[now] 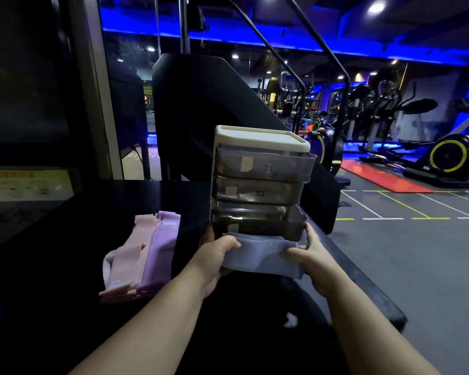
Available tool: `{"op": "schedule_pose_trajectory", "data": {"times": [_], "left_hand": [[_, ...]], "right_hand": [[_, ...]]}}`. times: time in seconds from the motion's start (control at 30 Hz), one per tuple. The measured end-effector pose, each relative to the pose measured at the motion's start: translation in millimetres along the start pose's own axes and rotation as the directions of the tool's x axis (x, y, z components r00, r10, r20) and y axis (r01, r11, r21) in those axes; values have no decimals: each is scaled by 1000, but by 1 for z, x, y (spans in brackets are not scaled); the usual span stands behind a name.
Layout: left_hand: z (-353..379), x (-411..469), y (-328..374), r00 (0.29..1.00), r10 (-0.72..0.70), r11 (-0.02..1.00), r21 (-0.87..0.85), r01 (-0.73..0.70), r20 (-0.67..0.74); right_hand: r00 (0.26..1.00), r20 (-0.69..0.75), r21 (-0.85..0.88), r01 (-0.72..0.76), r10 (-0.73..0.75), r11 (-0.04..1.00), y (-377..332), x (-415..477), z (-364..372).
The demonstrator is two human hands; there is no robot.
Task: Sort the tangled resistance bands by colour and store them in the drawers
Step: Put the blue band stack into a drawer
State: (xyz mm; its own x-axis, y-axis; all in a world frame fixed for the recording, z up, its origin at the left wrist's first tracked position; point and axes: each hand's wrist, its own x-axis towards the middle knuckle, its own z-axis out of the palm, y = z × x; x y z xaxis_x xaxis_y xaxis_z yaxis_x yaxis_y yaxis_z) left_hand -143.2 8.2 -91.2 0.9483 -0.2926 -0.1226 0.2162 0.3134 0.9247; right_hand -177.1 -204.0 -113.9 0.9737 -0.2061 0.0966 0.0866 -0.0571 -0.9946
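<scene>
both hands (217, 255) grip blue bands (263, 255).

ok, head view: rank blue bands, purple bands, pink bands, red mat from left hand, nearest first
1. Blue bands: gripped by the left hand.
2. Purple bands: lying just to its left.
3. Pink bands: left of the purple.
4. Red mat: far off, to the right.

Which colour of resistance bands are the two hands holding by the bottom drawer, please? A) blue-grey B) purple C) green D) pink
A: the left hand and right hand both grip the blue-grey bands in front of the bottom drawer, while the pink bands and purple bands lie on the black table.
</scene>
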Motion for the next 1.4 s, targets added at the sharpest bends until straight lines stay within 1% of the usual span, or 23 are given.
{"op": "schedule_pose_trajectory", "data": {"times": [0.07,0.17,0.33,0.5,0.6,0.77,0.87,0.97,1.07,1.23,1.3,1.4], "left_hand": [[1,-4,0,1000,-2,1000,9,2,1],[1,-11,2,999,-49,997,54,49,-2],[2,-15,3,999,-31,999,35,32,-27],[5,-16,-1,998,-41,999,-8,40,-42],[7,-18,-2,998,-40,999,-2,40,-42],[4,-16,-4,998,-23,1000,15,24,-50],[6,-18,-3,998,18,1000,11,-17,-57],[8,-20,0,996,23,1000,5,-23,-87],[7,-21,2,994,34,999,20,-32,-104],[9,-23,10,999,37,998,45,-36,-21],[8,-22,15,998,59,996,72,-60,7],[6,-17,23,991,116,979,160,-125,64]], "right_hand": [[1000,1,-7,-6,6,1000,-1,-4,0],[1000,-13,-24,-6,6,1000,-4,-9,2],[1000,-11,-24,-22,22,999,-7,-14,4],[998,-39,-35,-42,40,999,-2,-13,2],[998,-40,-26,-45,44,999,-1,-14,-1],[991,-106,-71,-93,85,993,0,-13,-6],[990,-123,-77,-74,64,994,-6,-16,-3],[986,-163,-74,-43,31,996,-12,-20,1],[988,-154,-68,-33,22,997,-17,-24,4],[988,-155,-68,17,-28,998,-27,-27,6],[987,-150,-76,52,-63,996,-34,-27,7],[980,-146,-89,120,-133,989,-43,-21,6]]}}
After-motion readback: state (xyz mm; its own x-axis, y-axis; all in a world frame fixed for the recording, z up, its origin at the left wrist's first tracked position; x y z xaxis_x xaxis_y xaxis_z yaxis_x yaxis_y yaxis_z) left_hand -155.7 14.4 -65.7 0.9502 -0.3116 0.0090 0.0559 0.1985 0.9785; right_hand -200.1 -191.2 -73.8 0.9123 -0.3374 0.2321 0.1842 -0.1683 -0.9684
